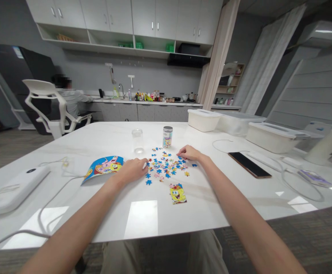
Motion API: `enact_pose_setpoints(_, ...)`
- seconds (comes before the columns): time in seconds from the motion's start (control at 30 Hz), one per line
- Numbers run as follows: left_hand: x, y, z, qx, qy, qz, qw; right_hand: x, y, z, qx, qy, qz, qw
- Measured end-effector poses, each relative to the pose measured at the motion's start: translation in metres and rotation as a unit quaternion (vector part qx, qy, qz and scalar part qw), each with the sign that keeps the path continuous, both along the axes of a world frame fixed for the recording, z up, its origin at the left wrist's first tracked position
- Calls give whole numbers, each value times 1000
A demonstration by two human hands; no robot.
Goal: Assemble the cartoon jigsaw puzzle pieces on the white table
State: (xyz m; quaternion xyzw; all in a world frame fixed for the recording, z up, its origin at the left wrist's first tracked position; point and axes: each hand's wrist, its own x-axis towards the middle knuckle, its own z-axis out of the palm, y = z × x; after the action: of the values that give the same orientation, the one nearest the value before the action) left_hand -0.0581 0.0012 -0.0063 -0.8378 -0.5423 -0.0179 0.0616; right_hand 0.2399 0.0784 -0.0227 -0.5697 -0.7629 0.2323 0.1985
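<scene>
Loose jigsaw pieces (166, 164), mostly blue with some yellow and pink, lie scattered on the white table between my hands. At the left edge of the pile, my left hand (134, 170) is closed, with a small pale jigsaw piece at its fingertips. My right hand (189, 153) has its fingers curled together at the pile's right edge; what they hold, if anything, is hidden. Nearer to me lies a joined section of puzzle (177, 193) showing a yellow cartoon face. A curved picture sheet (104, 167) in matching colours rests beside my left hand.
Behind the pieces stand a clear jar (138, 141) and a printed canister (167, 137) with a metal lid. A phone (249, 164), cables and lidded bins (274, 137) occupy the right side. A white device (16, 190) lies left. One person (73, 99) sits beyond the table.
</scene>
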Motion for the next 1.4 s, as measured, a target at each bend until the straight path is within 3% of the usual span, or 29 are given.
enact_pose_setpoints(0.27, 1, 1, 5, 1, 15, -5, 1000, 5, -11, -7, 82, -31, 12, 996)
enact_pose_setpoints(0.8, -1, 3, -1, 11, 5, -9, 1000, 4, -9, -9, 61, 8, 13, 998)
enact_pose_setpoints(1.03, 1, -1, 5, -3, -1, -4, 1000, 3, -10, -7, 50, -23, 3, 998)
enact_pose_setpoints(1.23, 1, -2, 6, -8, -2, -3, 1000, 8, -12, -2, 34, -30, 60, 997)
enact_pose_setpoints(1.4, 1, -2, 5, -6, 1, -3, 1000, 8, -12, -1, 31, -37, 50, 998)
